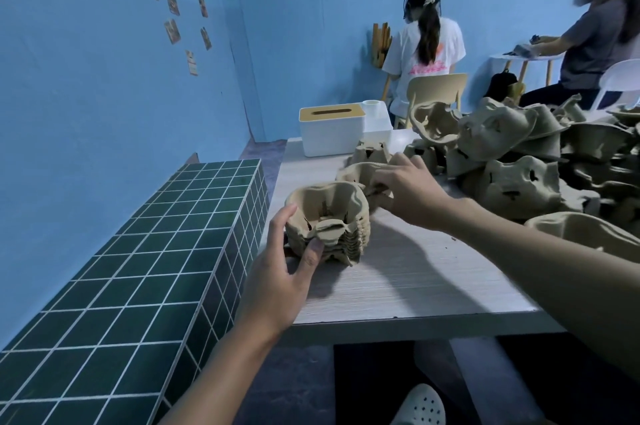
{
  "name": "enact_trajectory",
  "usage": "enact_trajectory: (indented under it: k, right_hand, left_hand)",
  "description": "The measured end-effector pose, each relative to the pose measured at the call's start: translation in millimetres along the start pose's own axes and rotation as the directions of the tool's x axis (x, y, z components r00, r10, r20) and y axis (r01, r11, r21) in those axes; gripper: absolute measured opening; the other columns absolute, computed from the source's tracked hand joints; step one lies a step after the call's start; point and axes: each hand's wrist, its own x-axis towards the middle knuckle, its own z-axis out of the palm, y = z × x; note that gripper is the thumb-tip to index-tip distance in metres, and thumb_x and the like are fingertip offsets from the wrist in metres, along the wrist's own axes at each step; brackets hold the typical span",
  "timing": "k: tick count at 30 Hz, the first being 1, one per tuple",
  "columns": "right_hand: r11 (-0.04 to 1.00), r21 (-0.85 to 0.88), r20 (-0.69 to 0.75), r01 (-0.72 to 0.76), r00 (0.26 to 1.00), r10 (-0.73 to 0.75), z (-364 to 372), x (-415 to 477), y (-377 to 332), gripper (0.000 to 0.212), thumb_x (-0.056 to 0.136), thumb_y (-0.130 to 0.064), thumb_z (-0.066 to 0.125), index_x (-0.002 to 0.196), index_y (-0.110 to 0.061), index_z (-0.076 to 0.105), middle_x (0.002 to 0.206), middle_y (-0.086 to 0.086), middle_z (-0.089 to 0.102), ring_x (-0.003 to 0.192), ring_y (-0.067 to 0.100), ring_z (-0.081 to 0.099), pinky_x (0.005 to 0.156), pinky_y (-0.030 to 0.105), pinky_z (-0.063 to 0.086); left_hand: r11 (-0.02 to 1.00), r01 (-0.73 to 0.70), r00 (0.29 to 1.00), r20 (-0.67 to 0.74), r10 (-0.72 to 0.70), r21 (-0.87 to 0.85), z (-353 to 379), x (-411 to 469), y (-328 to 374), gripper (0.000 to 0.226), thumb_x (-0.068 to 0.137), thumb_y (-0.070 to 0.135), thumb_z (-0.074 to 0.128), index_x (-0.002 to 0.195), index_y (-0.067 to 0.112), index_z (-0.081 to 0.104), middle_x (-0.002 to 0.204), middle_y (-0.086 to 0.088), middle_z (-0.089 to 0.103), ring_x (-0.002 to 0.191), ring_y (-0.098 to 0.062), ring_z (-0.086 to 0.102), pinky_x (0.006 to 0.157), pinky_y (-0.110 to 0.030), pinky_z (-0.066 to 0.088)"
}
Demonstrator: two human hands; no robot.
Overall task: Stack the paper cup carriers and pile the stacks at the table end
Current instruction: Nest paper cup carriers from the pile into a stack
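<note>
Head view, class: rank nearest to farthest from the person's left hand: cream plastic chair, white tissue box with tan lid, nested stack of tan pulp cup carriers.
1. Nested stack of tan pulp cup carriers, in the left hand.
2. White tissue box with tan lid, far table end.
3. Cream plastic chair, beyond table.

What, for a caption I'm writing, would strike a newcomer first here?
The big heap of carriers on the right of the table catches the eye first. Near its left edge, the left hand grips a neat stack while the right hand pinches a loose carrier behind it. A green tiled counter runs along the left.
</note>
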Motion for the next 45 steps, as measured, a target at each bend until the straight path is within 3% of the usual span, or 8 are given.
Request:
enact_trajectory:
  k: [6,12,17,21,24,36,39,45]
  right_hand:
    - [0.963,0.266,-0.255,-0.048,0.96,0.118,-28,-15,2,0.012,0.086,-0.004,0.067,0.096,-0.01,0.07,0.099,0.002,0.068,0.093,0.026,0.051,0.078,0.046,0.049]
    - [0.945,0.281,-0.428,0.165,0.903,-0.031,-56,-24,-30,0.01,0.086,0.0,0.068,0.095,-0.006,0.068,0.1,0.001,0.064,0.093,0.025,0.051,0.076,0.038,0.05]
    - [0.907,0.299,-0.367,0.296,0.913,-0.177,-58,-33,-54,0.006,0.089,-0.005,0.068,0.095,-0.006,0.068,0.104,0.002,0.061,0.096,0.022,0.053,0.08,0.038,0.048]
    - [0.909,0.31,-0.29,0.28,0.938,-0.19,-52,-41,-60,0.011,0.088,-0.004,0.069,0.097,-0.01,0.068,0.108,-0.001,0.057,0.1,0.02,0.052,0.083,0.04,0.047]
    - [0.908,0.33,-0.213,0.256,0.958,-0.193,-50,-47,-61,0.015,0.089,-0.006,0.067,0.102,-0.014,0.068,0.112,-0.003,0.055,0.105,0.02,0.053,0.087,0.039,0.047]
    - [0.988,0.15,-0.107,-0.037,0.993,0.053,-58,-131,-17,0.032,0.084,-0.013,0.072,0.114,-0.024,0.065,0.116,-0.008,0.058,0.108,0.02,0.053,0.088,0.037,0.036]
    - [0.985,0.054,-0.156,-0.165,0.973,0.172,-68,-164,4,0.034,0.082,-0.017,0.074,0.114,-0.023,0.065,0.116,-0.005,0.062,0.108,0.023,0.054,0.09,0.037,0.033]
    - [0.901,0.043,-0.144,-0.433,0.889,0.434,-86,-216,32,0.045,0.076,-0.024,0.081,0.117,-0.021,0.062,0.117,0.001,0.066,0.115,0.025,0.055,0.096,0.037,0.027]
  left_hand:
    - [1.0,-0.017,1.0,0.002,0.017,-0.001,-1,-1,1,0.058,0.087,0.07,0.047,0.14,0.055,0.029,0.117,0.031,0.055,0.106,-0.014,0.065,0.093,-0.046,0.054]
    - [0.999,0.024,1.0,0.001,-0.024,-0.039,0,0,2,0.059,0.085,0.073,0.05,0.138,0.057,0.031,0.11,0.034,0.057,0.1,-0.004,0.065,0.091,-0.046,0.055]
    - [0.998,0.054,0.998,-0.017,-0.055,-0.039,-1,1,1,0.064,0.075,0.075,0.052,0.132,0.066,0.025,0.091,0.022,0.067,0.085,-0.02,0.072,0.081,-0.052,0.058]
    - [0.993,0.057,0.998,-0.016,-0.059,-0.103,-1,1,1,0.09,0.071,0.084,0.055,0.144,0.06,0.008,0.107,0.014,0.072,0.091,-0.018,0.073,0.088,-0.054,0.056]
    - [0.995,0.044,0.999,-0.004,-0.045,-0.09,-2,0,4,0.095,0.07,0.086,0.053,0.144,0.066,-0.003,0.113,0.031,0.065,0.094,-0.014,0.072,0.09,-0.054,0.055]
    - [0.998,-0.057,0.998,-0.013,0.057,-0.016,-2,-3,1,0.055,0.087,0.058,0.057,0.136,0.054,0.032,0.107,0.033,0.061,0.094,-0.009,0.07,0.082,-0.051,0.058]
    - [0.998,-0.068,0.998,0.004,0.068,-0.013,-1,-4,3,0.055,0.086,0.052,0.059,0.134,0.051,0.033,0.101,0.041,0.06,0.088,0.006,0.067,0.08,-0.047,0.059]
    - [0.998,-0.053,0.998,0.037,0.053,-0.016,-2,-6,5,0.054,0.084,0.053,0.06,0.131,0.056,0.032,0.109,0.021,0.065,0.087,-0.003,0.07,0.076,-0.047,0.061]
